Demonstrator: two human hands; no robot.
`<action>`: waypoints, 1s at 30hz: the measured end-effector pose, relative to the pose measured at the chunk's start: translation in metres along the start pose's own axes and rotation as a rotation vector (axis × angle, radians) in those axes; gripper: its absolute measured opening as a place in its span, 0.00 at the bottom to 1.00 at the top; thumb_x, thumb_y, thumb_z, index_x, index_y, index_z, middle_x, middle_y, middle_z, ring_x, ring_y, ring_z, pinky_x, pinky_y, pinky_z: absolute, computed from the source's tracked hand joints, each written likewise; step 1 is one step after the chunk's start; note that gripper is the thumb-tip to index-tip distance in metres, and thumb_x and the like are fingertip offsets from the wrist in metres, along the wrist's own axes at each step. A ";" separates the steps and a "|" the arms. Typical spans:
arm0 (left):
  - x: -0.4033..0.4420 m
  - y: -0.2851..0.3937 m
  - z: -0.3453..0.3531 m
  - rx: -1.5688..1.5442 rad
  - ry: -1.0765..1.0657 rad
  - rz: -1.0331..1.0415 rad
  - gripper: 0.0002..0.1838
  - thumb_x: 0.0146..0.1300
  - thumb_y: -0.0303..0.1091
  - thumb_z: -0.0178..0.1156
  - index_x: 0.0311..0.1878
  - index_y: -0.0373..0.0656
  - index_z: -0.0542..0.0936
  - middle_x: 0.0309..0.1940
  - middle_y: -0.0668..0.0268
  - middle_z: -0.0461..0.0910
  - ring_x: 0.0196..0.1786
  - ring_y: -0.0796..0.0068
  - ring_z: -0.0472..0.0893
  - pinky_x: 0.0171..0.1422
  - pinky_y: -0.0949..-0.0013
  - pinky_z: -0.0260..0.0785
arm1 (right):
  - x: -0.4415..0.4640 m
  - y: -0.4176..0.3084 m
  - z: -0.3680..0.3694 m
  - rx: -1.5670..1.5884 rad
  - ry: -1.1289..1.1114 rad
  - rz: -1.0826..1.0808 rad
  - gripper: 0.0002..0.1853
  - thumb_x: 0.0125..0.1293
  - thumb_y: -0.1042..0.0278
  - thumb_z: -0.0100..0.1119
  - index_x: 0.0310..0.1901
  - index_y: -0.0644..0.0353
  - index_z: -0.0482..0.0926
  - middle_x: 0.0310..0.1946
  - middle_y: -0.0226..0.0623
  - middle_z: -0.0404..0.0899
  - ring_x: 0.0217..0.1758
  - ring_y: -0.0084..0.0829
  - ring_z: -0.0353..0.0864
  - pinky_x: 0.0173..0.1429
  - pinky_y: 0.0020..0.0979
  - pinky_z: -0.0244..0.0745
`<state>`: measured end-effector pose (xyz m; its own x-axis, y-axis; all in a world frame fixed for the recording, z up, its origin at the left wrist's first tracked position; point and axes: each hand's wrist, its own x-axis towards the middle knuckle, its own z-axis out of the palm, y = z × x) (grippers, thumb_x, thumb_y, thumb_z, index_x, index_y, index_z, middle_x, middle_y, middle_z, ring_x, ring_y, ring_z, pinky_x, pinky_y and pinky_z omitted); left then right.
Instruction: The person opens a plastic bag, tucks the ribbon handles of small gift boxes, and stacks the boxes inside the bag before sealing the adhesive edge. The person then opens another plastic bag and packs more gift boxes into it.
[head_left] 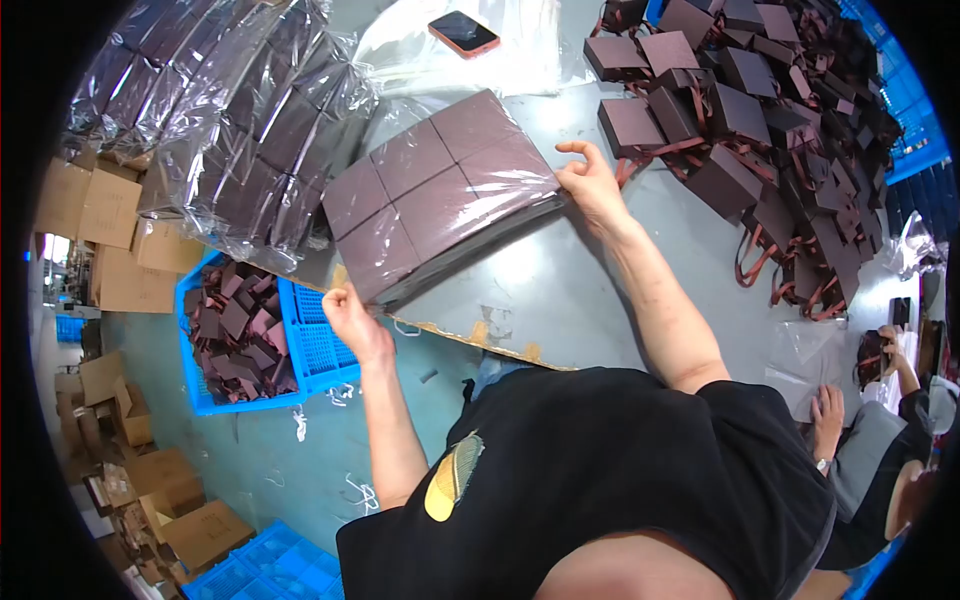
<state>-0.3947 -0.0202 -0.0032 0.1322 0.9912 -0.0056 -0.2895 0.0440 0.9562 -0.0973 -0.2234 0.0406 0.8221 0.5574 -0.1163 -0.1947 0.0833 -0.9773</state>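
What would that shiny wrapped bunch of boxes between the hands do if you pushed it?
The wrapped pack would probably slide rather than roll, since it looks flat-sided and blocky. Its glossy plastic film may feel slippery. The boxes might shift slightly, as seams show between them.

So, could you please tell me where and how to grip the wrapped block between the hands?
I'd grip the wrapped block at its two short ends, left hand from the left, right hand from the right: its top shows three boxes by two, so pressing inward should keep the rows together.
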 end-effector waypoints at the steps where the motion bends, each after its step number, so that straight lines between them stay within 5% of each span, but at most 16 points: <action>1: -0.011 0.008 0.014 0.093 -0.026 0.036 0.05 0.71 0.23 0.56 0.45 0.41 0.70 0.41 0.67 0.73 0.44 0.78 0.74 0.51 0.73 0.70 | 0.000 -0.003 -0.002 -0.082 -0.006 -0.046 0.24 0.60 0.82 0.58 0.59 0.61 0.72 0.24 0.19 0.69 0.28 0.13 0.65 0.34 0.19 0.59; 3: -0.001 -0.005 0.000 0.138 -0.069 0.071 0.09 0.69 0.19 0.53 0.50 0.40 0.73 0.43 0.67 0.75 0.46 0.76 0.76 0.55 0.70 0.73 | 0.008 -0.002 -0.010 -0.172 -0.103 -0.112 0.23 0.60 0.83 0.58 0.58 0.60 0.75 0.25 0.18 0.67 0.29 0.13 0.64 0.34 0.19 0.59; 5: 0.006 0.003 -0.006 0.541 -0.203 0.300 0.08 0.68 0.18 0.55 0.47 0.39 0.74 0.44 0.67 0.75 0.50 0.75 0.74 0.59 0.69 0.69 | 0.008 -0.006 -0.007 -0.411 -0.076 -0.076 0.24 0.58 0.84 0.57 0.58 0.57 0.77 0.26 0.17 0.65 0.30 0.13 0.63 0.34 0.19 0.59; 7: 0.019 -0.002 -0.019 0.696 -0.282 0.230 0.11 0.64 0.16 0.55 0.48 0.38 0.76 0.47 0.64 0.77 0.54 0.69 0.76 0.63 0.63 0.68 | 0.018 0.005 -0.015 -0.249 -0.184 -0.058 0.23 0.55 0.84 0.57 0.55 0.57 0.78 0.30 0.22 0.67 0.32 0.15 0.66 0.37 0.20 0.66; 9: 0.012 0.025 -0.007 1.062 -0.300 0.795 0.13 0.60 0.14 0.55 0.47 0.37 0.76 0.49 0.59 0.79 0.56 0.65 0.77 0.63 0.60 0.68 | 0.012 -0.009 -0.017 -0.427 -0.127 -0.159 0.23 0.56 0.85 0.54 0.54 0.57 0.79 0.31 0.24 0.69 0.34 0.16 0.68 0.39 0.21 0.68; 10: 0.022 0.015 -0.022 1.039 -0.343 0.644 0.12 0.66 0.20 0.55 0.52 0.34 0.77 0.55 0.54 0.79 0.61 0.61 0.76 0.67 0.59 0.66 | 0.020 -0.002 -0.024 -0.550 -0.057 -0.270 0.22 0.57 0.87 0.54 0.53 0.57 0.80 0.34 0.26 0.72 0.34 0.17 0.70 0.39 0.21 0.70; 13: 0.032 -0.009 -0.036 0.506 -0.263 0.300 0.17 0.76 0.35 0.50 0.59 0.32 0.76 0.60 0.53 0.77 0.65 0.59 0.74 0.71 0.59 0.63 | 0.014 -0.007 -0.032 -0.122 0.020 -0.130 0.18 0.74 0.69 0.52 0.62 0.62 0.77 0.52 0.36 0.80 0.52 0.25 0.79 0.58 0.28 0.73; 16: -0.004 0.023 0.003 0.509 -0.448 -0.048 0.30 0.78 0.49 0.46 0.69 0.33 0.68 0.67 0.55 0.72 0.71 0.63 0.68 0.77 0.61 0.55 | -0.012 0.019 -0.009 -0.153 -0.210 -0.144 0.28 0.76 0.55 0.53 0.70 0.63 0.69 0.71 0.46 0.69 0.76 0.37 0.62 0.78 0.33 0.54; 17: -0.020 0.037 0.015 0.511 -0.502 -0.161 0.34 0.78 0.54 0.44 0.73 0.33 0.66 0.69 0.56 0.70 0.73 0.64 0.65 0.78 0.62 0.52 | -0.033 0.006 0.008 -0.356 -0.061 -0.201 0.28 0.76 0.55 0.54 0.70 0.64 0.69 0.70 0.43 0.70 0.73 0.36 0.66 0.76 0.32 0.57; 22: -0.096 0.064 0.040 0.314 -0.503 0.287 0.43 0.69 0.45 0.56 0.78 0.29 0.50 0.79 0.48 0.50 0.81 0.54 0.49 0.83 0.56 0.39 | -0.063 0.010 -0.009 0.332 0.073 -0.152 0.27 0.74 0.65 0.51 0.72 0.63 0.63 0.64 0.39 0.73 0.66 0.31 0.71 0.72 0.32 0.62; 26: -0.119 0.147 0.062 0.319 -0.467 0.711 0.52 0.63 0.47 0.58 0.79 0.28 0.43 0.79 0.46 0.45 0.82 0.53 0.46 0.83 0.52 0.41 | -0.059 -0.060 0.017 0.568 0.022 -0.423 0.27 0.73 0.67 0.44 0.71 0.65 0.61 0.66 0.39 0.69 0.71 0.29 0.65 0.76 0.34 0.55; 28: -0.102 0.184 0.076 0.234 -0.330 0.887 0.53 0.67 0.55 0.55 0.79 0.29 0.40 0.80 0.45 0.43 0.81 0.51 0.47 0.82 0.51 0.44 | -0.040 -0.122 0.053 0.442 -0.032 -0.601 0.26 0.74 0.66 0.44 0.72 0.63 0.60 0.64 0.39 0.68 0.68 0.27 0.67 0.73 0.32 0.60; 30: -0.089 0.229 0.086 0.435 -0.173 0.928 0.52 0.71 0.62 0.50 0.79 0.30 0.42 0.79 0.45 0.46 0.80 0.51 0.51 0.81 0.52 0.46 | -0.006 -0.175 0.092 0.182 -0.027 -0.720 0.26 0.75 0.57 0.50 0.70 0.56 0.64 0.54 0.32 0.74 0.53 0.23 0.75 0.57 0.30 0.72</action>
<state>-0.3913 -0.1091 0.2410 0.1760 0.5793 0.7959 0.0155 -0.8100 0.5862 -0.1173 -0.1656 0.2287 0.7664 0.3331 0.5492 0.3000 0.5703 -0.7647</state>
